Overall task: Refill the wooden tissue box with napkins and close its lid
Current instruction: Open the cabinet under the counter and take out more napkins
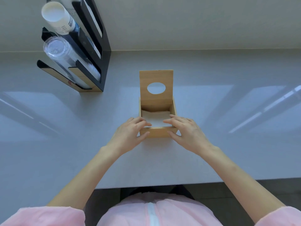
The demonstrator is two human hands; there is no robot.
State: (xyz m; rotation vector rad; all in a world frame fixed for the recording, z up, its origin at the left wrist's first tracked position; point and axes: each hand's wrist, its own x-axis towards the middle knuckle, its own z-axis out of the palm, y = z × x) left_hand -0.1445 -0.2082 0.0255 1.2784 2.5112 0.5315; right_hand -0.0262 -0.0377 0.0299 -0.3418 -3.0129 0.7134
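A square wooden tissue box [157, 132] stands on the grey counter in front of me. Its lid [156, 79], with an oval hole, is swung up and stands upright at the far side. A stack of white napkins [157, 117] lies inside the box. My left hand [130, 132] rests on the box's near left corner, fingers over the rim on the napkins and thumb against the front wall. My right hand [185, 130] mirrors it at the near right corner, fingertips on the napkins.
A black and wood cup dispenser [96, 66] stands at the back left, holding white paper cups [56, 17] and clear plastic cups [58, 51]. The counter's front edge [228, 181] runs just before my body. A wall rises behind the counter.
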